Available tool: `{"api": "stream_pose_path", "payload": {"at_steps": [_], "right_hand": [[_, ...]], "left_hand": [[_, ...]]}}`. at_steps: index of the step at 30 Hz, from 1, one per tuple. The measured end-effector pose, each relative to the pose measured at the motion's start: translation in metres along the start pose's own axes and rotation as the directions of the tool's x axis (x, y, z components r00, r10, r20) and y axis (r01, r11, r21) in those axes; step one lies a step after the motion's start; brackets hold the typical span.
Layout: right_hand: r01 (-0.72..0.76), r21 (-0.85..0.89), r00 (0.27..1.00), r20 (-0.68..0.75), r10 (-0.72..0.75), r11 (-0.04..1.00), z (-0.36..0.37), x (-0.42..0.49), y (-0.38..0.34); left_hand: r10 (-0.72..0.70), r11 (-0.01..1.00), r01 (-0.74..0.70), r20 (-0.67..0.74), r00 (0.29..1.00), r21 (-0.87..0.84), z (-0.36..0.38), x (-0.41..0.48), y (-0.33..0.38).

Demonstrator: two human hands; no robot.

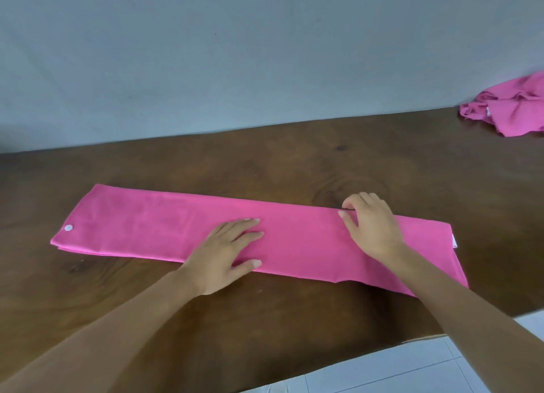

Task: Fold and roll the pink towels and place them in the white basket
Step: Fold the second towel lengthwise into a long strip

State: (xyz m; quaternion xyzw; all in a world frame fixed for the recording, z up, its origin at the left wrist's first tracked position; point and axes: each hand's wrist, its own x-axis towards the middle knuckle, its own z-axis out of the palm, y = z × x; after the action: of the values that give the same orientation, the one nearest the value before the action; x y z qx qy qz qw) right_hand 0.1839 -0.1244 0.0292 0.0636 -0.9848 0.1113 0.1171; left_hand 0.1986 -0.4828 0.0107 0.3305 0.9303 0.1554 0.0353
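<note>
A pink towel point(153, 227) lies folded into a long narrow strip across the brown wooden table point(265, 163). A small white snap shows near its left end. My left hand point(223, 251) rests flat on the middle of the strip, fingers straight. My right hand point(371, 227) sits on the strip further right, its fingers curled at the towel's far edge and pinching it. A second pink towel point(509, 109) lies crumpled at the far right of the table. The white basket is not in view.
A plain grey wall rises behind the table. The table's near edge runs diagonally at the lower right, with white floor tiles point(441, 369) below it.
</note>
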Motion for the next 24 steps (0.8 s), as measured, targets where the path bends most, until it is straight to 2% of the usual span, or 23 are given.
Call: {"api": "stream_pose_path", "payload": {"at_steps": [2, 5, 8, 11, 14, 16, 18, 21, 24], "right_hand": [[0.014, 0.083, 0.995, 0.095, -0.022, 0.996, -0.01, -0.023, -0.011], [0.055, 0.046, 0.965, 0.255, -0.065, 0.997, -0.016, -0.06, -0.014], [0.104, 0.008, 0.899, 0.427, -0.098, 0.995, -0.02, -0.088, -0.003], [0.191, -0.061, 0.865, 0.481, -0.139, 0.98, -0.02, -0.104, 0.008], [0.095, -0.071, 0.917, 0.394, -0.06, 0.993, -0.014, -0.115, 0.016], [0.014, -0.044, 0.972, 0.233, -0.004, 0.999, -0.013, -0.122, 0.02], [-0.039, -0.033, 0.995, 0.086, 0.041, 0.999, -0.013, -0.127, 0.023], [-0.077, 0.01, 0.997, 0.027, 0.077, 0.997, -0.022, -0.129, 0.028], [-0.035, -0.078, 0.999, 0.021, 0.037, 0.996, -0.029, -0.124, 0.043]], "left_hand": [[0.094, 0.994, -0.095, 0.032, 0.995, 0.047, 0.003, 0.001, 0.012], [0.181, 0.98, -0.183, 0.027, 0.983, 0.077, 0.011, 0.007, 0.026], [0.272, 0.958, -0.265, -0.057, 0.961, 0.107, 0.02, 0.013, 0.035], [0.283, 0.957, -0.269, -0.147, 0.948, 0.11, 0.021, 0.017, 0.041], [0.105, 0.994, -0.101, -0.186, 0.977, 0.028, 0.014, 0.021, 0.051], [-0.012, 1.0, 0.015, -0.233, 0.972, 0.012, 0.012, 0.025, 0.057], [-0.082, 0.996, 0.087, -0.258, 0.963, 0.009, 0.015, 0.029, 0.061], [-0.104, 0.994, 0.112, -0.277, 0.955, 0.01, 0.019, 0.032, 0.063], [-0.078, 0.996, 0.086, -0.274, 0.959, 0.02, 0.022, 0.033, 0.064]]}}
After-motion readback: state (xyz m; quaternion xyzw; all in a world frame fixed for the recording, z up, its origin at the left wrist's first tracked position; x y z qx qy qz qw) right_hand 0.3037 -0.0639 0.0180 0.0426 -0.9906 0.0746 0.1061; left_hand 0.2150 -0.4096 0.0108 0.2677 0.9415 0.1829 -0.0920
